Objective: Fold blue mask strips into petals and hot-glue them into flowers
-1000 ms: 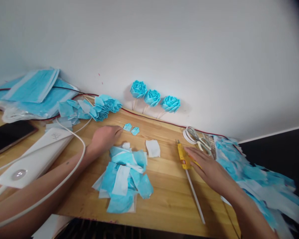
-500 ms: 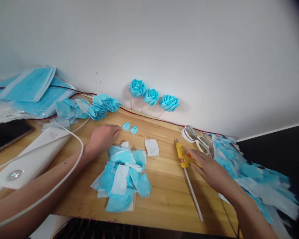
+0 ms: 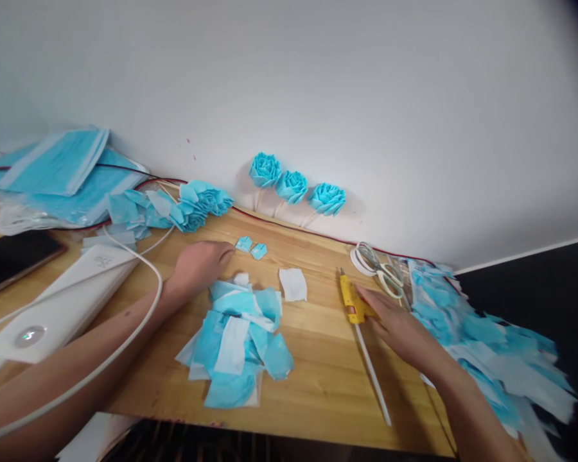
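Note:
My left hand [image 3: 200, 264] lies palm down on the wooden table [image 3: 318, 359], fingers loosely stretched with nothing seen in them. Its fingertips almost touch two small folded blue pieces [image 3: 251, 248]. Just in front of it sits a heap of blue and white cut tissue pieces [image 3: 236, 343], with a white square [image 3: 293, 284] beside it. My right hand [image 3: 397, 324] lies flat with its fingers extended over the handle of a yellow glue gun [image 3: 350, 301]. A white glue stick [image 3: 373, 375] sticks out of the gun's rear, toward me.
Three blue paper roses [image 3: 293, 186] lean on the wall. More blue flowers [image 3: 200, 204] and face masks [image 3: 58, 170] lie at the back left, beside a white power strip [image 3: 62, 301] with cable and a phone [image 3: 9, 256]. Scissors [image 3: 383, 269] and blue scraps [image 3: 486, 346] lie at the right.
My right hand has slid slightly left and down along the glue gun. My left hand has stayed by the two small blue pieces. The view shifted a little.

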A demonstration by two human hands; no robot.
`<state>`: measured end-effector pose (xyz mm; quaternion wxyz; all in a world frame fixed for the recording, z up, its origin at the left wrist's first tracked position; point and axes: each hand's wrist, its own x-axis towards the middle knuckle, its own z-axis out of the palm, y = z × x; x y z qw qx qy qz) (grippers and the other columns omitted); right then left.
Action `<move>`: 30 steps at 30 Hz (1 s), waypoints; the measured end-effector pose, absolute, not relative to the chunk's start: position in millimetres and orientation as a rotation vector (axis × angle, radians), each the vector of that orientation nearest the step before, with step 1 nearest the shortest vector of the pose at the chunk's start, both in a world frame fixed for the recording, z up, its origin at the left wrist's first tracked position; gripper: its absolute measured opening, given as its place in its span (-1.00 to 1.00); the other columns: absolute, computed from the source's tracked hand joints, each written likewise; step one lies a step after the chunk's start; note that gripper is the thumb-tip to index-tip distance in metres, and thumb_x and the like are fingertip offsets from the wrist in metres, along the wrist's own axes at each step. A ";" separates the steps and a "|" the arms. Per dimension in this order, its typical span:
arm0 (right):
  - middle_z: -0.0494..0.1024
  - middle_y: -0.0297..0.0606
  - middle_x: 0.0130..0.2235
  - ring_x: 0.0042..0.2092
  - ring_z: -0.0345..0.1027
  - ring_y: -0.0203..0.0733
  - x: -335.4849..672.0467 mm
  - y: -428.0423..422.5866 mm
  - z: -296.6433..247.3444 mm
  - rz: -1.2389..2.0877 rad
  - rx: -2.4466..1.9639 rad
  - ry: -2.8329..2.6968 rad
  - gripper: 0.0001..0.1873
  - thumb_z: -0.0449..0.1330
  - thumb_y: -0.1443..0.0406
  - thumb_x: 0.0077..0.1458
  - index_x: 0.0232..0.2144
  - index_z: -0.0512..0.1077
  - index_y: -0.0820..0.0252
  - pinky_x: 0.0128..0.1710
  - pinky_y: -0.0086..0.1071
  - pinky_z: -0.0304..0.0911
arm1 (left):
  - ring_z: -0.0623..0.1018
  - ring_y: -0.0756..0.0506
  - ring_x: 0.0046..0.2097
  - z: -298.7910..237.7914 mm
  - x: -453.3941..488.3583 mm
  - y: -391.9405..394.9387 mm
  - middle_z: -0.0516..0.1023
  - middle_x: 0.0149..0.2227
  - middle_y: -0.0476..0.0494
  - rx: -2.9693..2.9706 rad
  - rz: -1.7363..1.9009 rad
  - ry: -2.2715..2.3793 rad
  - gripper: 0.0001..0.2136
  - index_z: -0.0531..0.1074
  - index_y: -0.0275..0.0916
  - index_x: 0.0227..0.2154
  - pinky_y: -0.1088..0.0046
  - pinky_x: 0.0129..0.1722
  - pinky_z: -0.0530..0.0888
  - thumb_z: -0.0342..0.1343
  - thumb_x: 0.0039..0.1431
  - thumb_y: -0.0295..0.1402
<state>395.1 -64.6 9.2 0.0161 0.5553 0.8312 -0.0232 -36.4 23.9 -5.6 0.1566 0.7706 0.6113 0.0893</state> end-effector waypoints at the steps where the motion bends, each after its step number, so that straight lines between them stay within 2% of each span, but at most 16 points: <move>1: 0.39 -0.06 0.25 0.26 0.30 0.00 395.1 -64.6 8.8 -0.071 1.728 2.589 -0.24 -0.01 0.49 0.06 0.33 0.12 0.14 0.24 -0.01 0.26 | 0.61 -0.19 -0.05 -5.5 -36.3 23.7 0.67 -0.10 -0.15 2.207 0.258 1.751 -0.64 0.57 -0.12 -0.12 0.41 -0.12 0.44 -0.16 0.33 -0.25; 7: 0.42 -0.05 0.23 0.23 0.34 0.01 392.9 -65.1 10.2 -0.085 1.725 2.594 -0.27 0.01 0.47 0.10 0.33 0.13 0.13 0.20 -0.03 0.32 | 0.61 -0.18 -0.06 -5.8 -36.5 22.6 0.68 -0.13 -0.17 2.241 0.286 1.748 -0.65 0.58 -0.13 -0.13 0.41 -0.12 0.45 -0.15 0.33 -0.26; 21: 0.39 -0.06 0.24 0.25 0.31 0.01 393.5 -65.9 7.6 -0.077 1.730 2.602 -0.26 0.00 0.47 0.13 0.36 0.05 0.08 0.21 -0.02 0.30 | 0.62 -0.22 -0.04 -5.2 -36.4 23.1 0.66 -0.07 -0.19 2.263 0.234 1.745 -0.63 0.57 -0.14 -0.09 0.37 -0.14 0.45 -0.17 0.34 -0.26; 30: 0.39 -0.07 0.24 0.26 0.29 0.01 394.5 -63.9 2.1 -0.023 1.704 2.628 -0.21 -0.01 0.52 0.08 0.36 0.06 0.09 0.24 -0.01 0.28 | 0.62 -0.23 -0.04 -4.9 -35.9 23.8 0.66 -0.04 -0.19 2.270 0.214 1.741 -0.61 0.56 -0.14 -0.08 0.36 -0.16 0.45 -0.19 0.35 -0.26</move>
